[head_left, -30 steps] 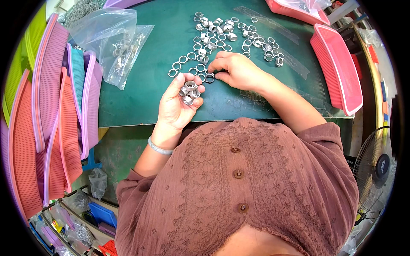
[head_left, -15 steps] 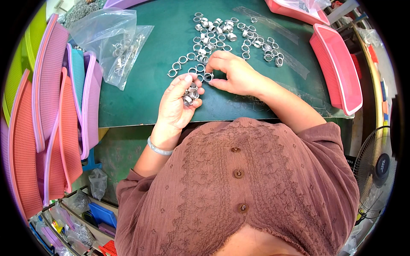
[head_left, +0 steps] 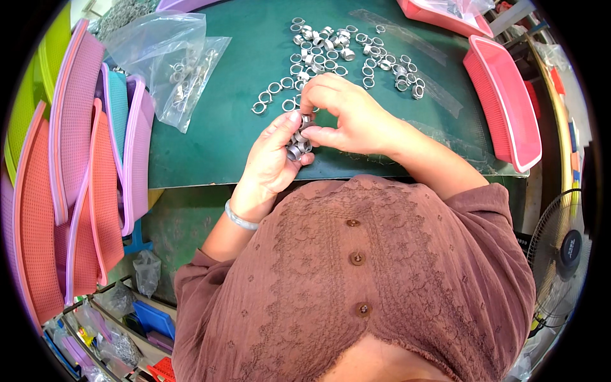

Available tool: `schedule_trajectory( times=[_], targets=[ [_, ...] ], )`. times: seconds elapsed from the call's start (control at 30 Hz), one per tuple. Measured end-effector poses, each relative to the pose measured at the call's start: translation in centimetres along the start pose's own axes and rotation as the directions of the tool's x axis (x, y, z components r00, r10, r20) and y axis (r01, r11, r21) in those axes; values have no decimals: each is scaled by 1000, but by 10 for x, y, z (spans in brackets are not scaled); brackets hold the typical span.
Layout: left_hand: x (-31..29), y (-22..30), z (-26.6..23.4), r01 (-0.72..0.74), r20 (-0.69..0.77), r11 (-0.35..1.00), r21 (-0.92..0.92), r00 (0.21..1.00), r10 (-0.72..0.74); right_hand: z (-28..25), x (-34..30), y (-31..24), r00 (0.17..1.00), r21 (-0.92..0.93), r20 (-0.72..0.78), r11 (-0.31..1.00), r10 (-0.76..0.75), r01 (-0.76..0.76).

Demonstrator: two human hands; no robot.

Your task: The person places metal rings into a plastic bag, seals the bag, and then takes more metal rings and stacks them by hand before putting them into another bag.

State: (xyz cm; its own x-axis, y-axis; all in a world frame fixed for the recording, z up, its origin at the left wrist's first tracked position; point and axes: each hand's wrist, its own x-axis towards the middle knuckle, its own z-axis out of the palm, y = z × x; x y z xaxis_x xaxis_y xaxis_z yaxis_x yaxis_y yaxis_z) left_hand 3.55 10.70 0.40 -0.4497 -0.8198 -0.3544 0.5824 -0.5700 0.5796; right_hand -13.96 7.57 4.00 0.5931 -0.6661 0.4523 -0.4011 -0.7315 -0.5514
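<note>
Several silvery metal rings (head_left: 294, 152) sit bunched in my left hand (head_left: 270, 156), whose fingers curl round them above the table's near edge. My right hand (head_left: 353, 118) meets it from the right. Its thumb and index finger pinch a metal ring (head_left: 306, 119) right at the top of the bunch, partly hidden by the fingers. Beyond both hands, many more loose rings (head_left: 317, 57) lie scattered on the green tabletop (head_left: 210, 149), some upright and some flat. A short row of rings (head_left: 266, 97) trails off to the left of the pile.
A clear plastic bag (head_left: 181, 83) with small metal parts lies at the table's left. Stacked purple, coral and green baskets (head_left: 76, 127) crowd the left side. A pink basket (head_left: 506, 105) stands at the right edge, with a fan (head_left: 566, 251) below it.
My right hand has lifted a ring from the table and brought it to the bunch in my left hand. The left hand has shifted slightly right, toward it.
</note>
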Motion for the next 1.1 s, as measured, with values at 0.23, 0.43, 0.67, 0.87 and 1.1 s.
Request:
schedule_trajectory(
  times=[0.23,0.43,0.67,0.87,1.1],
  targets=[
    [2,1,-21,34,152,980,-196,988,-4,-4,-10,37,996,-12,71,999,45,-45],
    [2,2,-22,30,204,946,-324,978,39,6,-16,45,985,-184,124,978,123,-99],
    [2,2,-25,25,203,962,-272,979,32,-1,-16,29,994,-77,39,992,101,-97],
    [2,2,-10,23,85,991,-131,996,-12,-3,-10,12,931,-292,-34,894,-364,339],
    [-4,-1,-2,19,127,998,-54,992,-13,-3,-12,6,875,-405,-41,808,-483,427]
  ],
)
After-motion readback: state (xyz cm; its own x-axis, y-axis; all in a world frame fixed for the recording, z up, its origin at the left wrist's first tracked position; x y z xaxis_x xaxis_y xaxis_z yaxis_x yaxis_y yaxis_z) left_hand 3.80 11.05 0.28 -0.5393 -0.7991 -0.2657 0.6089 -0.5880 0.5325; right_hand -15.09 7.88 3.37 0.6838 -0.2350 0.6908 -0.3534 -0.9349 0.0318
